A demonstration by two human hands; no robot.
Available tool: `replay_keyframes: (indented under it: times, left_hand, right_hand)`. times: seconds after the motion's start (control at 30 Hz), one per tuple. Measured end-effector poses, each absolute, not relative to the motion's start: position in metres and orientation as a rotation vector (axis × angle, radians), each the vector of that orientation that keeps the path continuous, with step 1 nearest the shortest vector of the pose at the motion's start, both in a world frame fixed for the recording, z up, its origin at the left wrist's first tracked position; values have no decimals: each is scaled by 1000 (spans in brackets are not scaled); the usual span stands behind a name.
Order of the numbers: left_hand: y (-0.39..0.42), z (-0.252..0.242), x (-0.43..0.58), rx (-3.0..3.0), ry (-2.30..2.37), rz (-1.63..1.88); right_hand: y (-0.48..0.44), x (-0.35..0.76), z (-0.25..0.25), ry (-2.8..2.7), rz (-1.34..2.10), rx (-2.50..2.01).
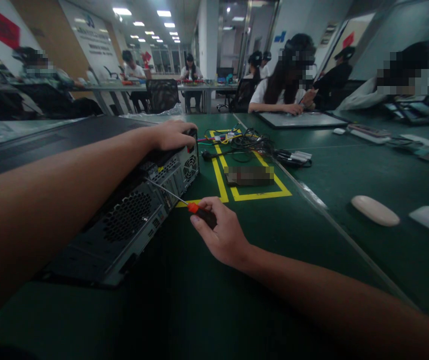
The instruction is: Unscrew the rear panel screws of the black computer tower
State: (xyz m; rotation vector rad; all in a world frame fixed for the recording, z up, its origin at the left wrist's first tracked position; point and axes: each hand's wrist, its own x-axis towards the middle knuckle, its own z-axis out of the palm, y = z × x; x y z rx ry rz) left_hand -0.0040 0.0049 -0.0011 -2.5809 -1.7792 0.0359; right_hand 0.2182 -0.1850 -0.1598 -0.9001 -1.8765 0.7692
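A black desktop computer case [139, 255] lies on its side on the green table, its metal back panel turned toward me. My right hand [222, 232] is closed around the dark and orange handle of a screwdriver [193, 207]. The long shaft reaches up and left to the back panel, and its tip is near the middle of that panel. Whether the tip sits in a screw is too small to tell. Over the far corner of the case rests my left hand [174, 135], fingers bent over the edge beside the round fan grille [189, 167].
Yellow tape [222, 185] marks the table. Beyond the case lie tangled cables [252, 142] and a blurred dark object [250, 176]. A pale oval case [375, 210] is at right. Across the table a person [289, 85] works at a flat panel [300, 119].
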Motion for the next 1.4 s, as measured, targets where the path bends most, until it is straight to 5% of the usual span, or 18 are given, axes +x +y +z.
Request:
replay_keyframes:
  times: [1.4]
  left_hand:
    - [12, -4, -9, -2664, -1800, -70]
  right_hand:
    - [-184, 218, -159, -1861, 778, -881]
